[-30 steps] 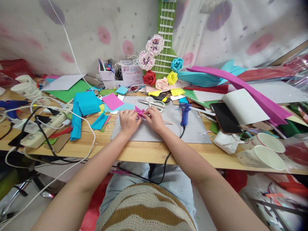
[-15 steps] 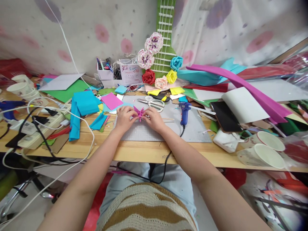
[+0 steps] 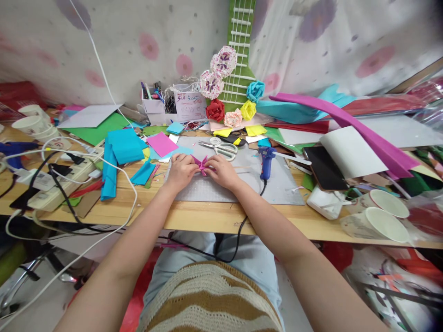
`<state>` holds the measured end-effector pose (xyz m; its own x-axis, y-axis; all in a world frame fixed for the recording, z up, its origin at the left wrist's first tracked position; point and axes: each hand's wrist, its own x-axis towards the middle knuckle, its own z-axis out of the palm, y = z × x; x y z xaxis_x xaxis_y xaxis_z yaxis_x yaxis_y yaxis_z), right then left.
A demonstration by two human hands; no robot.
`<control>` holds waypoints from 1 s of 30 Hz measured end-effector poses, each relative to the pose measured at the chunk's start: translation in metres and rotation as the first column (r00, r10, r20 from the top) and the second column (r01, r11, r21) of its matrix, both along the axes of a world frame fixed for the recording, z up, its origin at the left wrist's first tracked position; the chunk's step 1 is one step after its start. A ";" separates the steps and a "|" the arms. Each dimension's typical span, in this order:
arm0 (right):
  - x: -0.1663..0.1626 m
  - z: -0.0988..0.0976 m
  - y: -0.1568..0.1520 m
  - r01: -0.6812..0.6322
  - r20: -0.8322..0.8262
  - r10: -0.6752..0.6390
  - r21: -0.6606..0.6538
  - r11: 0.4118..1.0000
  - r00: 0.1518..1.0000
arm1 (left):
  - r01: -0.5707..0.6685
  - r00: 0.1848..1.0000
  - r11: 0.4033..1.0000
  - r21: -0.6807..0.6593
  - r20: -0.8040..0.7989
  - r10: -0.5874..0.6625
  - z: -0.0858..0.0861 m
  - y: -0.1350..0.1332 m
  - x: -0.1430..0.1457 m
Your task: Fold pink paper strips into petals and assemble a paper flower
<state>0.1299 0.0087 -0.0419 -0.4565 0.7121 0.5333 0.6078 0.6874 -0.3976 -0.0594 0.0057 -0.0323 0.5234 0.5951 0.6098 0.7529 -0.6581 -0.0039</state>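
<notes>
Between my two hands is a small piece of folded magenta paper (image 3: 202,165), gathered and pleated toward its middle. My left hand (image 3: 182,170) pinches its left side, and my right hand (image 3: 221,170) pinches the right side; the fingertips partly cover it. Both hands rest low over a grey cutting mat (image 3: 235,191). Just beyond them lie scissors (image 3: 221,148) with pale handles. A thin wooden stick (image 3: 244,167) lies on the mat beside my right hand. Farther right on the mat is a blue glue gun (image 3: 266,163) with a white glue stick in it.
Blue crepe paper (image 3: 124,146) and a magenta square (image 3: 161,144) lie to the left, near a power strip (image 3: 57,189) with tangled cords. Paper roses (image 3: 215,109) stand at the back. A phone (image 3: 323,168) and paper cups (image 3: 384,223) are on the right.
Both hands stay in nearly the same place, still pinching the magenta paper, whose folds have shifted slightly between the fingers. The whole view has moved a little.
</notes>
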 end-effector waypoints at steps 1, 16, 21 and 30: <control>0.000 0.000 0.000 -0.008 -0.008 0.008 0.002 1.000 1.000 | -0.002 1.000 1.000 -0.006 0.000 0.002 0.000 0.000 0.000; -0.001 0.002 0.002 -0.033 0.022 0.033 0.014 0.999 0.999 | -0.109 0.989 0.976 -0.190 0.077 0.126 -0.003 0.000 0.001; -0.001 0.003 0.001 0.009 0.051 -0.010 0.018 1.000 0.999 | -0.068 0.997 0.989 -0.131 0.013 0.071 -0.003 0.001 -0.002; -0.002 0.004 -0.001 0.019 0.059 -0.020 0.021 1.000 0.998 | -0.096 0.993 0.986 -0.133 0.050 0.103 0.003 -0.009 0.003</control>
